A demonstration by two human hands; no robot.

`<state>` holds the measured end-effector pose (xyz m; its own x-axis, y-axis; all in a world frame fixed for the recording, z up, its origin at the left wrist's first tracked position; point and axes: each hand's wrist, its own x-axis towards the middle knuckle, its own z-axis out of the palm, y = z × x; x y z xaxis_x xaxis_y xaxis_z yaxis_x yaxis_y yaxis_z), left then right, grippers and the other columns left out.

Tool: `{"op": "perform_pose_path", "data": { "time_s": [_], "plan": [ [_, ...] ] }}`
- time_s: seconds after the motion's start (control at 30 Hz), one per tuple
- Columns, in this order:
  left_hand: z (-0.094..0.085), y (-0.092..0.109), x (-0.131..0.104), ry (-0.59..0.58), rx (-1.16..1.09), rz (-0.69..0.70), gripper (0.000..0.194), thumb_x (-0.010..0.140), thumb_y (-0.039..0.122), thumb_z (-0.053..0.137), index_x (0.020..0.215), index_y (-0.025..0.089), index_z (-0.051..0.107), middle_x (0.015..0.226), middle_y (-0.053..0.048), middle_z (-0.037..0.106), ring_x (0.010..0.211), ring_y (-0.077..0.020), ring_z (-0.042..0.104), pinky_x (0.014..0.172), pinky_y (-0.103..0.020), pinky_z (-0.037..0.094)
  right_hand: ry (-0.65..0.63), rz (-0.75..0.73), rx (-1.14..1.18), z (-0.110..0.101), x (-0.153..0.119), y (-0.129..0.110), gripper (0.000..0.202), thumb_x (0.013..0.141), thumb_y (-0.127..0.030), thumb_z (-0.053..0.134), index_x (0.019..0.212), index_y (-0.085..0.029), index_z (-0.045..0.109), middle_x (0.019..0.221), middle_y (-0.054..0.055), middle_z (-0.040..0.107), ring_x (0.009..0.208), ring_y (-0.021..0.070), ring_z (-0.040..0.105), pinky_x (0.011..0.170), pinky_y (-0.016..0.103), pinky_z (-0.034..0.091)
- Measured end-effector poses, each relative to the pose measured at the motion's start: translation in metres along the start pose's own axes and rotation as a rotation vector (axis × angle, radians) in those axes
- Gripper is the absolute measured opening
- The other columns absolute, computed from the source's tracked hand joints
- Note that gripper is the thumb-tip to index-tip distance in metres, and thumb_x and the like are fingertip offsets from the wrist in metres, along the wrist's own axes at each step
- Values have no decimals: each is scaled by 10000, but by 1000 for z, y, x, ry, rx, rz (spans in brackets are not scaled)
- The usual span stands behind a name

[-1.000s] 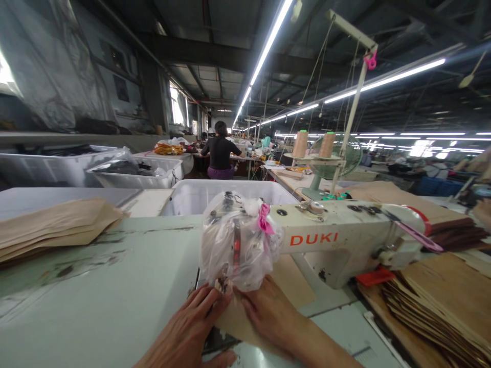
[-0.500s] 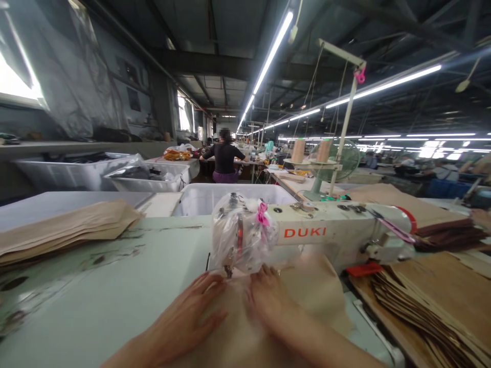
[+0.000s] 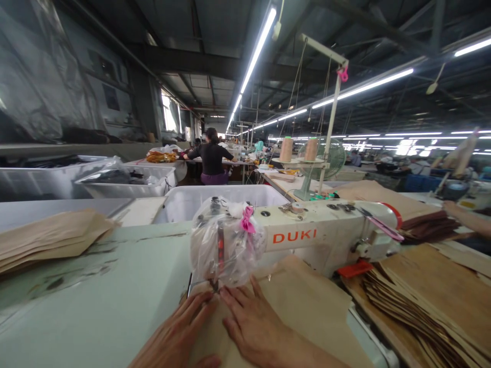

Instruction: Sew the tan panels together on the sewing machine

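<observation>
Beige sheet (image 3: 307,301) beside the sewing machine (image 3: 332,232); left hand (image 3: 178,324) and right hand (image 3: 257,322) both unclenched, fingers extended, resting on it.

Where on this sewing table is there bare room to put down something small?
The green tabletop is bare, though scuffed, between the beige stack at the left and the left hand. It is crowded by the sewing machine, where the right hand lies on a beige piece, and farther right, where brown pieces are stacked.
</observation>
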<state>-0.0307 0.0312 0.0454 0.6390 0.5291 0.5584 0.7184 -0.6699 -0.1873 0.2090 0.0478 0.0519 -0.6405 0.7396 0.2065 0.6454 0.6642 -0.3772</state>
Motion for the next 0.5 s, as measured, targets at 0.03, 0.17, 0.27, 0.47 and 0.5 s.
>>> {"op": "perform_pose_path", "data": {
  "time_s": [0.03, 0.17, 0.27, 0.47, 0.5],
  "plan": [
    [0, 0, 0, 14, 22, -1, 954, 824, 619, 700, 1573, 244, 241, 1368, -130, 627, 1163, -290, 671, 916, -352, 606, 0, 0, 7, 0, 1, 0, 528, 1081, -438, 320, 1574, -248, 305, 1580, 43, 380, 1470, 260, 317, 1234, 604, 59],
    [3, -1, 0, 13, 60, -9, 1027, 809, 615, 706, 1597, 235, 168, 1387, -136, 612, 1171, -307, 665, 902, -362, 613, 18, -12, 15, -1, 5, 1, 526, 1080, -425, 348, 1578, -269, 286, 1598, 16, 345, 1485, 238, 288, 1242, 582, 29],
    [7, -2, -2, -5, 76, -10, 1090, 817, 617, 693, 1614, 221, 63, 1395, -148, 603, 1172, -321, 663, 875, -382, 623, 33, -19, 17, -2, 7, 2, 522, 1077, -400, 372, 1578, -289, 277, 1590, -1, 361, 1483, 230, 294, 1246, 574, 42],
    [10, -4, -3, -16, 30, -41, 1034, 841, 618, 676, 1613, 277, 79, 1431, -109, 580, 1214, -297, 639, 941, -354, 593, 41, -22, 9, -4, 9, 2, 508, 1069, -374, 406, 1559, -263, 325, 1565, 20, 407, 1466, 229, 326, 1249, 566, 45],
    [10, -4, -2, -18, 33, -38, 1023, 842, 624, 672, 1611, 274, 97, 1430, -106, 581, 1213, -295, 640, 936, -352, 595, 41, -21, 6, -4, 9, 2, 506, 1070, -378, 403, 1557, -260, 330, 1567, 19, 404, 1470, 228, 319, 1250, 561, 43]
  ]
}}
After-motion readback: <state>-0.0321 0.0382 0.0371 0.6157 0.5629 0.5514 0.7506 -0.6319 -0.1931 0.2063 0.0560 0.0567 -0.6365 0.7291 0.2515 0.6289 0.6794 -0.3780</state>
